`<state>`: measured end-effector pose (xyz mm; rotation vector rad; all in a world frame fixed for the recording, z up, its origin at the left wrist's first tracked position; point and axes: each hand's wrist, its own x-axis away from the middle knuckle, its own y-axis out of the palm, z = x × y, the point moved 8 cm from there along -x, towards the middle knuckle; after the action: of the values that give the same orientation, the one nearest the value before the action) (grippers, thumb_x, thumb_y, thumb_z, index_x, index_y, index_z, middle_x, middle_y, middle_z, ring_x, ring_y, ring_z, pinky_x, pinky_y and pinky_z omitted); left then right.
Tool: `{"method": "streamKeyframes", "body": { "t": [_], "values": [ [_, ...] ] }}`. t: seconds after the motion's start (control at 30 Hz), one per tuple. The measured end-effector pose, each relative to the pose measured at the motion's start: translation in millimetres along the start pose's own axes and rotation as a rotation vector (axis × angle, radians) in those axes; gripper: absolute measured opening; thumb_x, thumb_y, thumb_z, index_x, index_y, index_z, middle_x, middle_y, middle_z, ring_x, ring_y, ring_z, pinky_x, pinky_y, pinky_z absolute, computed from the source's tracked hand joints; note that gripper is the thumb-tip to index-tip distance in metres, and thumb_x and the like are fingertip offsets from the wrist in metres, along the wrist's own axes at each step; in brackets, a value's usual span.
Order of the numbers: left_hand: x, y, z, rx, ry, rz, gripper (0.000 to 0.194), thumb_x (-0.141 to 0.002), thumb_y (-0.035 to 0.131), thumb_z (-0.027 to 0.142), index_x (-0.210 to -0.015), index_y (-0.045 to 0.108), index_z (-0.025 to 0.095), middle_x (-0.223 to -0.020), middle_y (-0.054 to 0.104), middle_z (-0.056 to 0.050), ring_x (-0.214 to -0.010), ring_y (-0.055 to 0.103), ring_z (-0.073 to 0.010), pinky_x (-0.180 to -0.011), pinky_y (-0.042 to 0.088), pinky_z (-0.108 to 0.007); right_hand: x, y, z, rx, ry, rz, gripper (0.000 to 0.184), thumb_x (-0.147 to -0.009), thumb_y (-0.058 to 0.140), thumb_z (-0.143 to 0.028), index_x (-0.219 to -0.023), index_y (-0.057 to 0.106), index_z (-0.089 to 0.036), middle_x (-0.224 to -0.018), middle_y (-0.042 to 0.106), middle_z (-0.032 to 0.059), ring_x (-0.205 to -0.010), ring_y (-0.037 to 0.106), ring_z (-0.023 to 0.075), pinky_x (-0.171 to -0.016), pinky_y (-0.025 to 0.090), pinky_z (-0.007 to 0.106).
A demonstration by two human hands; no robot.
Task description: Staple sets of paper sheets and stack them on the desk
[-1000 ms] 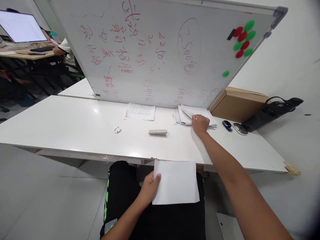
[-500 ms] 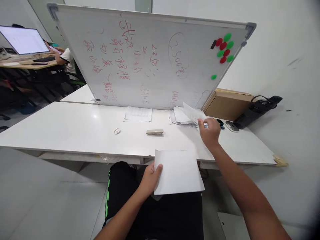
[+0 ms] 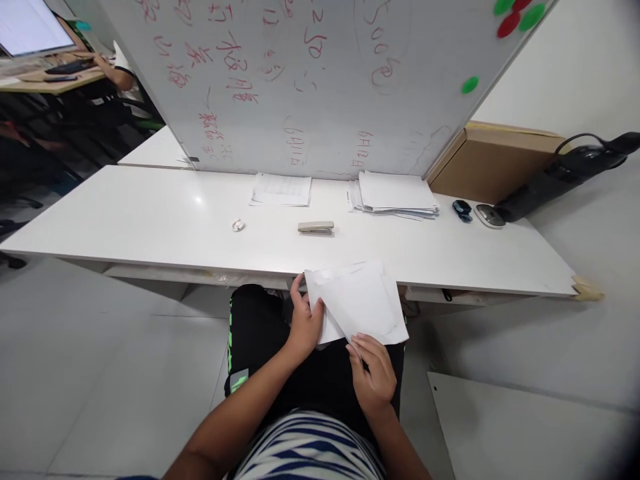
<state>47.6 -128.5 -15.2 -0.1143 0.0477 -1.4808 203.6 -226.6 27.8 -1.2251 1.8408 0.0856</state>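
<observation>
White rectangular paper sheets [image 3: 367, 300] over lap, just off front edge of white flat bench [image 3: 210, 230]. L hand [image 3: 306, 327] pinching sheets' left edge, thumb on top, index finger raised. R hand [image 3: 374, 373] pinching near corner of top sheet betw. thumb & fingers, sheet skewed w/ corner angled toward body. Beige long stapler [image 3: 316, 228] on bench, beyond sheets. Thick white paper stack [image 3: 397, 193] at back, R of stapler; thinner white printed stack [image 3: 281, 190] back, L of it.

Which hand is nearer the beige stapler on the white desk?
Left. The left hand, on the left edge of the white paper sheets, is almost below the stapler in view; the right hand, at their lower edge, is lower and farther right.
</observation>
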Motion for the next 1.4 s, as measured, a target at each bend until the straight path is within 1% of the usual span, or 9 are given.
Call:
{"method": "streamKeyframes", "body": {
  "t": [0.13, 0.2, 0.27, 0.4, 0.6, 0.73, 0.87, 1.2, 1.4],
  "values": [
    [-4, -4.1, -1, -0.018, 0.043, 0.065, 0.045, -0.090, 0.048, 0.032, -0.129, 0.028, 0.021, -0.119, 0.058, -0.012, -0.107, 0.059, -0.0191, -0.092, 0.045, -0.034, -9, -6, -7, -0.025, -0.135, -0.043, 0.051, -0.077, 0.066, -0.006, -0.120, 0.060, -0.033, -0.089, 0.071, 0.0030, -0.088, 0.069, 0.0250, -0.069, 0.062, 0.045],
    [-7, -0.8, -1, 0.057, 0.012, 0.028, 0.030, -0.090, 0.048, 0.036, -0.114, 0.045, 0.020, -0.112, 0.060, -0.009, -0.105, 0.058, -0.0192, -0.091, 0.045, -0.033, -14, -8, -11, -0.011, -0.203, -0.059, 0.054, -0.076, 0.066, -0.004, -0.122, 0.059, -0.031, -0.091, 0.072, 0.0038, -0.090, 0.069, 0.0247, -0.070, 0.062, 0.044],
    [-9, 5.8, -5, 0.182, -0.077, -0.048, 0.030, -0.090, 0.046, 0.044, -0.103, 0.055, 0.018, -0.102, 0.063, -0.007, -0.097, 0.058, -0.0197, -0.085, 0.046, -0.031, -16, -5, -14, 0.001, -0.257, -0.087, 0.055, -0.077, 0.063, -0.003, -0.124, 0.057, -0.030, -0.095, 0.072, 0.0041, -0.093, 0.068, 0.0243, -0.071, 0.062, 0.043],
    [-7, 11.8, -12, 0.442, -0.233, -0.109, 0.038, -0.083, 0.055, 0.051, -0.091, 0.063, 0.014, -0.082, 0.064, -0.004, -0.072, 0.055, -0.0157, -0.067, 0.044, -0.027, -10, 3, -17, -0.028, -0.375, -0.179, 0.046, -0.083, 0.056, -0.003, -0.124, 0.057, -0.024, -0.102, 0.071, 0.0058, -0.101, 0.066, 0.0232, -0.077, 0.061, 0.041],
    [-11, 6.0, -12, 0.518, -0.254, -0.072, 0.029, -0.070, 0.072, 0.040, -0.070, 0.063, 0.012, -0.063, 0.058, 0.002, -0.055, 0.044, -0.0086, -0.057, 0.036, -0.023, 2, 2, -18, -0.028, -0.533, -0.338, 0.035, -0.082, 0.060, -0.004, -0.115, 0.062, -0.016, -0.108, 0.070, 0.0088, -0.111, 0.061, 0.0228, -0.086, 0.057, 0.039],
    [-9, 8.3, -5, 0.528, -0.252, -0.127, 0.030, -0.073, 0.071, 0.041, -0.083, 0.069, 0.013, -0.074, 0.065, -0.002, -0.059, 0.050, -0.0102, -0.059, 0.038, -0.024, 3, -7, -12, -0.003, -0.503, -0.337, 0.036, -0.082, 0.057, -0.004, -0.115, 0.062, -0.017, -0.106, 0.071, 0.0089, -0.109, 0.062, 0.0224, -0.085, 0.057, 0.039],
    [-7, 10.1, -6, 0.497, -0.282, -0.164, 0.034, -0.073, 0.071, 0.045, -0.078, 0.070, 0.011, -0.064, 0.061, 0.000, -0.053, 0.046, -0.0078, -0.053, 0.033, -0.021, 8, -9, -8, 0.008, -0.432, -0.329, 0.038, -0.082, 0.056, -0.005, -0.116, 0.061, -0.020, -0.101, 0.072, 0.0070, -0.104, 0.064, 0.0213, -0.084, 0.056, 0.039],
    [-9, 9.6, -12, 0.475, -0.345, -0.007, 0.042, -0.061, 0.080, 0.044, -0.087, 0.073, 0.012, -0.069, 0.069, -0.005, -0.062, 0.060, -0.0165, -0.059, 0.045, -0.027, 18, -6, 13, 0.078, -0.180, -0.179, 0.052, -0.081, 0.053, -0.005, -0.129, 0.053, -0.025, -0.114, 0.066, 0.0093, -0.110, 0.060, 0.0251, -0.088, 0.052, 0.046],
    [-8, 10.4, -8, 0.443, -0.306, 0.013, 0.040, -0.064, 0.079, 0.043, -0.087, 0.070, 0.012, -0.075, 0.070, -0.005, -0.069, 0.062, -0.0174, -0.062, 0.047, -0.026, 18, 9, 5, 0.071, -0.121, -0.212, 0.055, -0.080, 0.052, -0.004, -0.130, 0.053, -0.027, -0.121, 0.062, 0.0093, -0.116, 0.056, 0.0261, -0.094, 0.047, 0.049]
  ]
}}
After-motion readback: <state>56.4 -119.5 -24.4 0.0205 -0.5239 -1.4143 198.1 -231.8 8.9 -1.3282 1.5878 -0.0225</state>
